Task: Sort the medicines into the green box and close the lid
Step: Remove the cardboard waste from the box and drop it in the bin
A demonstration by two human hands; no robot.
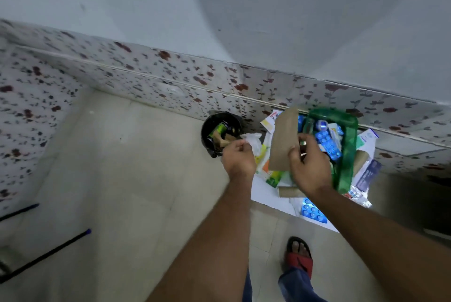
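Against the flower-patterned wall tiles [136, 77], your green box [347, 155] sits open on the floor, with blue blister strips [328, 142] and a small bottle [321, 125] inside it. Your right hand [308, 167] pinches a brown paper envelope [284, 142] by its lower edge, thumb on the near face, holding it upright just left of the box. Your left hand [238, 159] is closed around a crumpled white wrapper [252, 139], held at the rim of a small black bin [219, 132] that contains green and brown scraps. More medicines lie loose on a white sheet [268, 192]: a blue blister pack [312, 211] near you, cartons [367, 172] right of the box. One sandalled foot [299, 256] stands on the pale floor.
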